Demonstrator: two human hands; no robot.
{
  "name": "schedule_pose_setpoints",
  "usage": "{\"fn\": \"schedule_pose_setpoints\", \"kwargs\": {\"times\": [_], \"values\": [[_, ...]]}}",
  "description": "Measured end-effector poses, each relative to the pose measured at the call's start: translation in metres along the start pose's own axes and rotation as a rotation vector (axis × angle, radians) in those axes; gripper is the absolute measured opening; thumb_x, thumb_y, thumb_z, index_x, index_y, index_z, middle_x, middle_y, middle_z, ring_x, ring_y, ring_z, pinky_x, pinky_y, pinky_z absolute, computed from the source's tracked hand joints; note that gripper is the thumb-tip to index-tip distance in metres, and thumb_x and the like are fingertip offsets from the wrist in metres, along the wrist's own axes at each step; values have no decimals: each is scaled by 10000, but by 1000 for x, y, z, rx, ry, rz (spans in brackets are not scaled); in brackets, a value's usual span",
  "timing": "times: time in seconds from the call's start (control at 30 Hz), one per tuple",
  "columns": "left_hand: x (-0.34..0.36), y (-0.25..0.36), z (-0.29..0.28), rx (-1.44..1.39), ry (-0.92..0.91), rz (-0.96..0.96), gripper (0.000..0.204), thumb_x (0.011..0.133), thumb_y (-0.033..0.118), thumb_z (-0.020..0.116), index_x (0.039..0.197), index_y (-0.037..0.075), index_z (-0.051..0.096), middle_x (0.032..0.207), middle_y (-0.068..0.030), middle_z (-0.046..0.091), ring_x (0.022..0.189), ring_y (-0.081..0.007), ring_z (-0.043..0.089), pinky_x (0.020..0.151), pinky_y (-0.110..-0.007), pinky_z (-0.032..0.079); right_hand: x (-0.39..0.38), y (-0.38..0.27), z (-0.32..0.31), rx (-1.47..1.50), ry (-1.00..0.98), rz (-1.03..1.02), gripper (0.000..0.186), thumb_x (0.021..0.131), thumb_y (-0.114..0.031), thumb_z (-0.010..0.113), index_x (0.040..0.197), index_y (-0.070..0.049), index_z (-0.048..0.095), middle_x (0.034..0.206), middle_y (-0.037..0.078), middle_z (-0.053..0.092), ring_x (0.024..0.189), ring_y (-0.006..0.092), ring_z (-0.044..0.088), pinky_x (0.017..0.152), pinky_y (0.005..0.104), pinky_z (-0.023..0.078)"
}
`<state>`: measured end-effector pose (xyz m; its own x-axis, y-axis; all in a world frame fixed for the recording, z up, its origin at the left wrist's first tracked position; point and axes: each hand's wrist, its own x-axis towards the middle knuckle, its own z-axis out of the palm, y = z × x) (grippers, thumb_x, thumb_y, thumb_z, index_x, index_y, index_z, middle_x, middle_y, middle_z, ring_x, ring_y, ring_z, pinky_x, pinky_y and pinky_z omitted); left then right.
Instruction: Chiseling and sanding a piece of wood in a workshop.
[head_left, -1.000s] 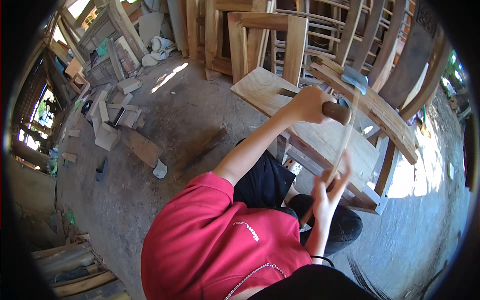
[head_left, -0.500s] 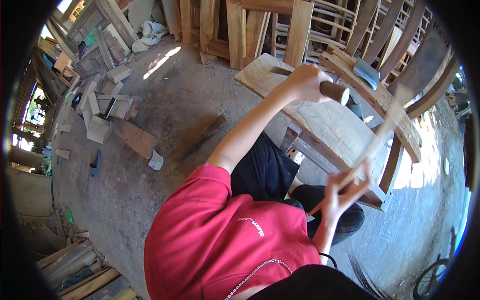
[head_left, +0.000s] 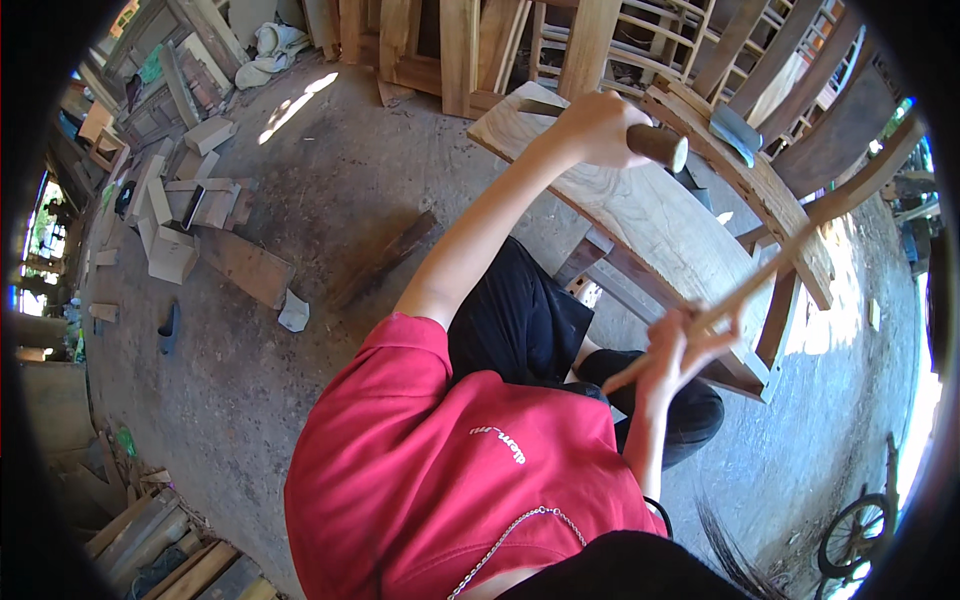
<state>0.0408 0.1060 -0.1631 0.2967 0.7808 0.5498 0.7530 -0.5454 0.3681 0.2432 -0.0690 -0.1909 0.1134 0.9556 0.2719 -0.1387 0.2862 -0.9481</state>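
Observation:
My left hand (head_left: 598,130) is closed on the wooden handle (head_left: 655,145) of a tool with a dark blade (head_left: 540,107), over a pale plank (head_left: 670,235) on a low wooden stand (head_left: 765,350). My right hand (head_left: 683,350), near the plank's near end, holds a long thin wooden strip (head_left: 750,281) slanting from near my lap up to the right, some fingers extended. A thick wooden beam (head_left: 770,200) lies beside the plank, with a blue-grey object (head_left: 733,132) on its upper part.
Wooden frames (head_left: 460,60) and slatted pieces (head_left: 650,40) stand behind the plank. Offcuts (head_left: 170,255) lie scattered on the concrete floor (head_left: 350,170) at left. Boards (head_left: 190,570) are piled at lower left, and a bicycle wheel (head_left: 850,535) shows at lower right.
The strip in my right hand has tilted rightward, and that hand has shifted right. My left hand appears higher in view with the handle, as the whole scene has shifted upward.

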Motion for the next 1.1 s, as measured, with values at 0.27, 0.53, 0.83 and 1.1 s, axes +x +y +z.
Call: {"fn": "schedule_pose_setpoints", "kwargs": {"times": [0.27,0.53,0.83,1.1], "values": [[-14,-17,-20,148,48,-46,248,647,315,711,819,137,701,738,-100,663,696,-258,651,639,-348,517,8,-21,-31,-239,-236,154,744,717,34,566,1369,-127,244,758,17,475,606,79,446,547,204,381],[-22,129,43,-97,-166,416,268,541,281,708,788,196,650,684,-59,630,611,-265,621,580,-388,496,-21,-57,-122,-28,517,-268,629,744,-36,566,1306,-100,290,801,84,512,491,80,415,435,189,350],[-26,207,88,-325,-268,338,166,561,303,671,647,173,617,607,-64,609,596,-293,615,556,-401,488,-74,-8,-152,-667,103,-232,706,730,-146,610,1307,-22,224,946,110,457,609,174,464,622,228,390],[-24,162,72,-222,-188,223,160,574,271,677,663,143,641,610,-88,614,602,-303,611,587,-389,491,-72,-33,-120,56,575,-418,545,748,-204,643,1181,-89,332,829,40,462,575,123,433,553,272,382]]}}
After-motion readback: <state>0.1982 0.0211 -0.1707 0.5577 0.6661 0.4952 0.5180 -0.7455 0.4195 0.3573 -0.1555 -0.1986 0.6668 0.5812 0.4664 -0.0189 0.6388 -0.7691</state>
